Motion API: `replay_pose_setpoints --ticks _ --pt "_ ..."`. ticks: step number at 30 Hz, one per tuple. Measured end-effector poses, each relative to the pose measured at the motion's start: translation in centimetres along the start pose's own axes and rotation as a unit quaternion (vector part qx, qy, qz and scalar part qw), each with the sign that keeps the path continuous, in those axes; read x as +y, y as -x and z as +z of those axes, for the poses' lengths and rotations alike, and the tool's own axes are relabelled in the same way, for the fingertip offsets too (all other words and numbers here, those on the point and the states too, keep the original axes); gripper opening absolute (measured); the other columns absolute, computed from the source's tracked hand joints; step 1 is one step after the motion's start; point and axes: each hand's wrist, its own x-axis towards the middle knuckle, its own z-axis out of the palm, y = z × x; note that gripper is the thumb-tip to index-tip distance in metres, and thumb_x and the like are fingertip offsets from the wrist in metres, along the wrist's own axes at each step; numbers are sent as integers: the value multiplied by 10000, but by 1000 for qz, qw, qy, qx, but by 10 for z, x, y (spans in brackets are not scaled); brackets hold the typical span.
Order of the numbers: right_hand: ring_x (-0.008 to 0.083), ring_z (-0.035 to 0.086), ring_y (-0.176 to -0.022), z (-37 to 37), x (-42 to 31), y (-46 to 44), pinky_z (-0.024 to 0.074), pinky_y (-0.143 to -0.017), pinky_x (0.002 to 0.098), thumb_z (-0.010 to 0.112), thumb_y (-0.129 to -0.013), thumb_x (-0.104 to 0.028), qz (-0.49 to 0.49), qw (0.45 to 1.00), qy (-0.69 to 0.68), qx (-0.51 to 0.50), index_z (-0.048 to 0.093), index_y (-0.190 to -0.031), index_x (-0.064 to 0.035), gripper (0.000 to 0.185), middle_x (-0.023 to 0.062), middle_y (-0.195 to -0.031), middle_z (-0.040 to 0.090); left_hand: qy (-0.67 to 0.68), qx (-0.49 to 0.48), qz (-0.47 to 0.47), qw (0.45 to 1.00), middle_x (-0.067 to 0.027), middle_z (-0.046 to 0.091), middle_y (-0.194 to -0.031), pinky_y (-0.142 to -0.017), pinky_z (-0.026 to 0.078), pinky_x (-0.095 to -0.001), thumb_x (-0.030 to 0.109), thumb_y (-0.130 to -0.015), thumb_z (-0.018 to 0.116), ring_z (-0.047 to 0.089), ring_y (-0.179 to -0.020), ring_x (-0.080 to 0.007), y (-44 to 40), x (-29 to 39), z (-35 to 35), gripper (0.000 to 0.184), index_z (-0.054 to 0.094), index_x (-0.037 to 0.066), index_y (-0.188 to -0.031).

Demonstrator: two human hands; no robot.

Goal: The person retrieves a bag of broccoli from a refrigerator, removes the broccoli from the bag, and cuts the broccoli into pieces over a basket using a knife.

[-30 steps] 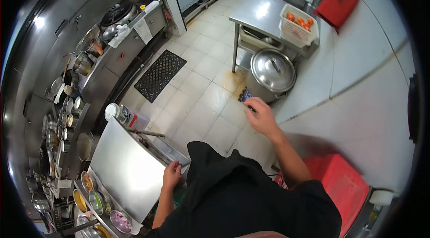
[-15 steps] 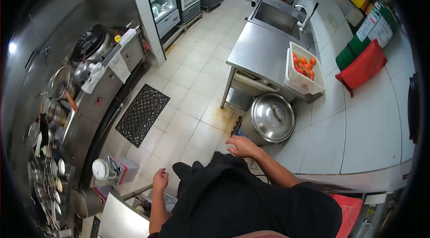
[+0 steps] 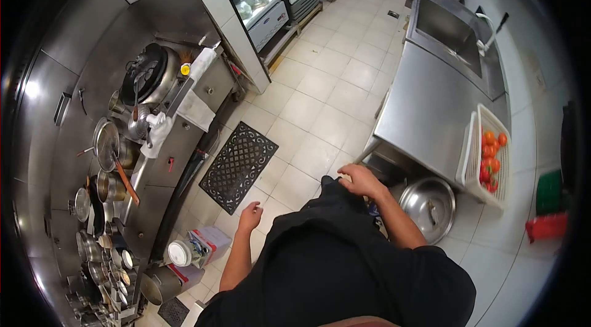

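My left hand hangs over the floor beside my dark clothing, its fingers loosely bent and apart, with nothing in it. My right hand hovers at my other side, fingers loosely spread and nothing held. Closest to the right arm is a big steel pot with a lid, on the floor by the steel table. To the left of my left hand stands a white-lidded tub. Neither hand touches any of these.
A black floor mat lies ahead on the tiles. Along the left runs a stove counter crowded with pots and pans. On the right, a white basket holds tomatoes, with a sink beyond. Glass-door fridges stand ahead.
I have moved forward along the aisle and my view has turned left. The table, basket and pot now sit farther right. Both hands stay empty.
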Motion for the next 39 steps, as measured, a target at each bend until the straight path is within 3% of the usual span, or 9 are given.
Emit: replay_pose_setpoints --ticks 4,10,14,19,21,28,31,37,39 --pt "356 648 -997 -52 22 -109 520 -884 436 664 -876 -222 -59 996 -65 26 677 -1119 -29 310 190 -1074 676 1 -15 -69 997 -181 731 -936 -840 547 -371 231 -860 668 705 -897 -284 -39 -23 -5 400 666 20 -1199" --pt "336 657 -998 -121 -5 -266 530 -873 421 640 -900 -202 -143 987 -72 4 662 -1137 -27 296 177 -1085 678 119 -19 -214 969 -87 673 -731 -537 498 -325 196 -882 672 621 -591 -166 -96 -44 2 384 631 39 -1230" --pt "329 661 -1004 -145 -20 -365 532 -876 407 631 -910 -186 -160 978 -129 24 661 -1137 -19 283 175 -1092 680 262 -90 -266 923 -96 664 -720 -591 519 -351 170 -894 665 633 -637 -207 -154 -66 7 317 644 36 -1180" --pt "297 675 -946 -159 -15 -474 549 -799 375 634 -906 -159 -109 975 -177 72 685 -1075 -11 231 159 -1038 695 -66 -139 -97 983 -117 718 -907 -756 538 -434 219 -902 587 675 -831 -365 -306 -89 -9 241 688 69 -1061" --pt "291 676 -938 -174 -12 -511 551 -787 369 636 -903 -154 -107 978 -153 92 687 -1080 -19 228 154 -1030 697 22 -128 -98 987 -82 669 -834 -676 522 -374 198 -906 583 640 -731 -275 -369 -77 -44 218 668 73 -1062" --pt "177 679 -850 -237 -15 -654 556 -737 304 646 -924 -108 -48 943 -264 195 686 -1055 -1 173 94 -959 700 340 27 -216 915 1 596 -772 -523 468 -262 123 -949 600 570 -617 -104 -570 24 -172 293 590 44 -1231" --pt "166 670 -849 -253 -8 -722 554 -760 298 640 -919 -95 -51 935 -307 169 682 -1048 13 173 93 -954 687 285 112 -183 934 -6 616 -805 -530 455 -255 146 -946 610 575 -636 -102 -618 60 -200 340 585 17 -1260" --pt "268 676 -913 -312 -18 -905 547 -783 344 645 -884 -76 -245 922 -220 203 680 -1025 14 170 139 -986 682 257 197 -166 932 -3 606 -754 -518 448 -252 157 -939 605 553 -582 -98 -630 24 -143 216 646 29 -1108" --pt "353 657 -955 -346 -30 -968 535 -823 381 650 -867 -77 -362 891 -150 229 670 -1014 12 172 169 -1026 675 279 225 -287 888 -48 628 -676 -496 475 -316 230 -926 612 590 -549 -143 -604 66 -103 207 706 47 -939"
